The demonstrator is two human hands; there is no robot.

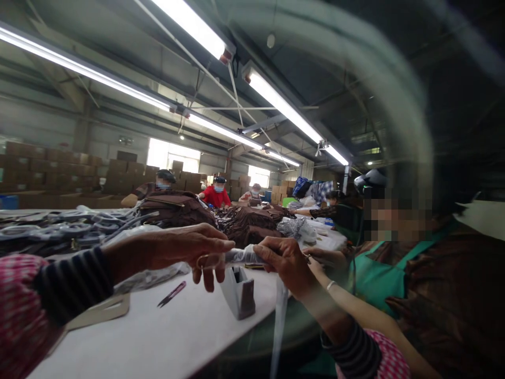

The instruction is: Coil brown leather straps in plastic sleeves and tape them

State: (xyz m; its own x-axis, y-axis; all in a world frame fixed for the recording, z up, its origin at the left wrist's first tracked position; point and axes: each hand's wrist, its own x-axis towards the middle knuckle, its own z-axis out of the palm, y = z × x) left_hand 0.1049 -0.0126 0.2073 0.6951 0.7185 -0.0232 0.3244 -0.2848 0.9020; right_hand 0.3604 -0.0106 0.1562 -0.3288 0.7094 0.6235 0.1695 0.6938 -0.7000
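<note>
Stretched between my hands is a narrow strip wrapped in clear plastic film [243, 256]; what lies inside cannot be made out. My left hand [177, 252] holds its left end, thumb along the near side and fingers hanging behind, beside a small gold-coloured ring [202, 261]. Thumb and bent fingers of my right hand [286, 263] pinch the right end. Below that hand hangs a long translucent band [279, 329]. Just under the strip, a grey tape dispenser [241, 296] stands on the white table [158, 337]. Thread snips [172, 293] with pink handles lie left of it.
Grey straps [74, 226] are heaped at the left, with piles of dark brown fabric items [177, 210] farther back. A flat beige piece [100, 311] lies under my left forearm. Close on my right sits a co-worker in a green apron [379, 276]. Other people work across the table.
</note>
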